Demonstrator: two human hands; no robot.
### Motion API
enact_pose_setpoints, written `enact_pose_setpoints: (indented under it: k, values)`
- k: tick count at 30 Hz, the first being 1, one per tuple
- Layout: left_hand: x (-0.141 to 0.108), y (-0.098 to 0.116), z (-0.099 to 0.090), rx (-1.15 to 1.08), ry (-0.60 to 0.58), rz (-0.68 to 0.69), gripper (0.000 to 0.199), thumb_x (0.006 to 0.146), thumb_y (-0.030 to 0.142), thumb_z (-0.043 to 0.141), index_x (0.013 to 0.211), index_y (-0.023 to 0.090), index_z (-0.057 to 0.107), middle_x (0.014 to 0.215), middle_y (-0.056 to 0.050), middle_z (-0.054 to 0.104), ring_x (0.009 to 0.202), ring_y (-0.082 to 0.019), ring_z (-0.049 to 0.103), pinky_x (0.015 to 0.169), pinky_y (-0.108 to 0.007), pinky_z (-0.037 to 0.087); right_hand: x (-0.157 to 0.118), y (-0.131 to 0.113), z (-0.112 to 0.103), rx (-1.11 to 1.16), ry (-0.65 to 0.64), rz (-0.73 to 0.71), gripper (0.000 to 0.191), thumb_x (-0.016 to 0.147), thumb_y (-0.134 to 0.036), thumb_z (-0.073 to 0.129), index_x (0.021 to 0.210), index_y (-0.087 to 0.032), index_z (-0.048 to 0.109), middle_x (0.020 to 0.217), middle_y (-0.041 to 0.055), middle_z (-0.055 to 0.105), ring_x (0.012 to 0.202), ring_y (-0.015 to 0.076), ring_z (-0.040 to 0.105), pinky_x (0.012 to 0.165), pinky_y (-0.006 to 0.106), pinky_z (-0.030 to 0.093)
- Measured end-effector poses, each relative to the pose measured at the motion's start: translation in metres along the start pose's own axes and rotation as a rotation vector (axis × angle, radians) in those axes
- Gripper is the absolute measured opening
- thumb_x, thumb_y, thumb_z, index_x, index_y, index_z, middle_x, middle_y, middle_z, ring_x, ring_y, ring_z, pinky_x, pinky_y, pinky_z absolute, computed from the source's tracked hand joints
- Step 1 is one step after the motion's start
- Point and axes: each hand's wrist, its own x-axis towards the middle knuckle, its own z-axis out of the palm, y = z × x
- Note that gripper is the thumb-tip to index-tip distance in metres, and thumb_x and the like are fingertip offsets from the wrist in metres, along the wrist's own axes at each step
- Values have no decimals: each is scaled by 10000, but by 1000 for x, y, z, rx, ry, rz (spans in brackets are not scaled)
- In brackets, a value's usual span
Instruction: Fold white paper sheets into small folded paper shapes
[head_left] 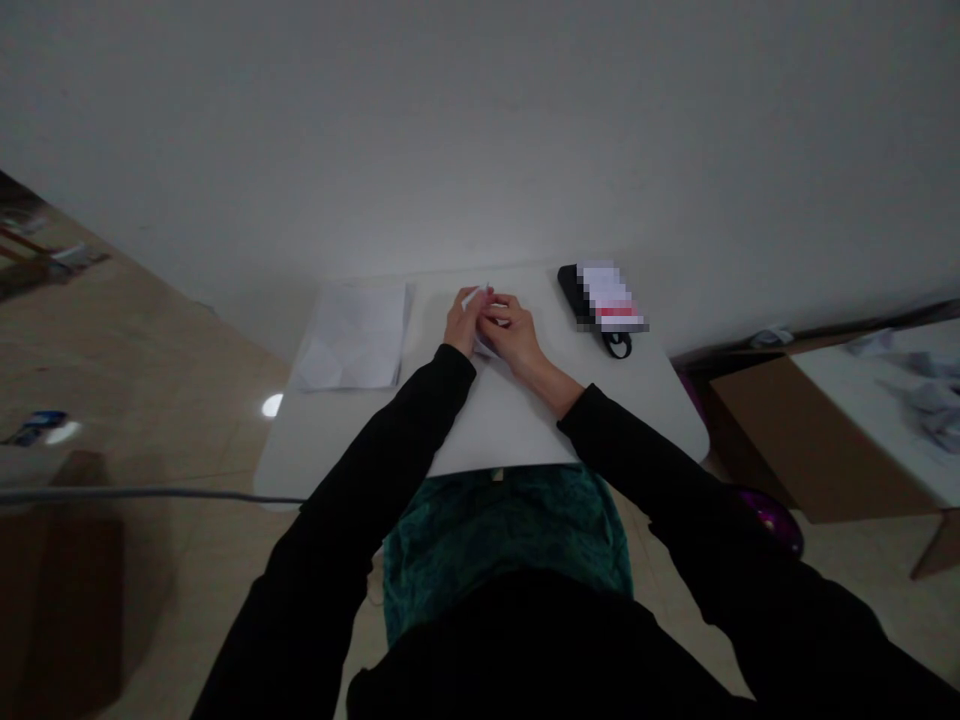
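Note:
A small piece of folded white paper is held between my two hands above the white table. My left hand is wrapped round its left side, with a paper edge showing above the fingers. From the right, my right hand pinches the paper with bent fingers that meet the left hand. The fingers partly hide the paper, so its full shape cannot be made out. To the left of my hands lies a stack of white paper sheets, flat on the table.
At the table's back right lie a black case and a blurred-out item, with a black loop beside them. A wall rises behind. Further right, crumpled papers lie on another white surface beside a brown panel. A cable runs at left.

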Motion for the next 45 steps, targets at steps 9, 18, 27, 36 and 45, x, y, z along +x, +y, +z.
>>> enact_pose_setpoints:
  k: [9,18,27,36,45]
  values:
    - [-16,22,9,232,39,122,309,776,427,718,932,206,568,909,-49,677,826,-182,682,784,-334,553,-8,2,6,-12,128,119,137,751,-197,659,617,-171,677,930,53,620,856,153,604,854,334,522]
    - [-6,18,2,97,128,48,326,783,497,674,903,221,548,665,19,599,522,-120,571,547,-277,509,-8,-4,9,-167,15,-36,60,728,-157,726,706,-208,750,1038,70,636,994,195,603,960,424,469]
    - [-10,15,4,159,38,54,370,780,529,673,948,235,524,788,-25,625,688,-167,640,659,-324,542,-14,-4,6,-105,73,30,93,681,-114,705,621,-185,711,939,58,618,903,185,606,887,389,499]
    - [-13,25,10,254,120,116,303,844,517,607,876,229,516,668,-7,586,614,-170,599,640,-326,510,-10,-1,7,-59,44,85,71,659,-123,701,670,-192,714,984,58,640,963,187,623,955,386,494]
    - [-13,31,5,282,178,201,177,863,389,580,821,239,496,614,30,565,555,-126,565,589,-269,478,-13,-2,8,-257,-16,101,80,655,-102,714,649,-181,718,1015,87,658,1026,228,602,1029,478,420]
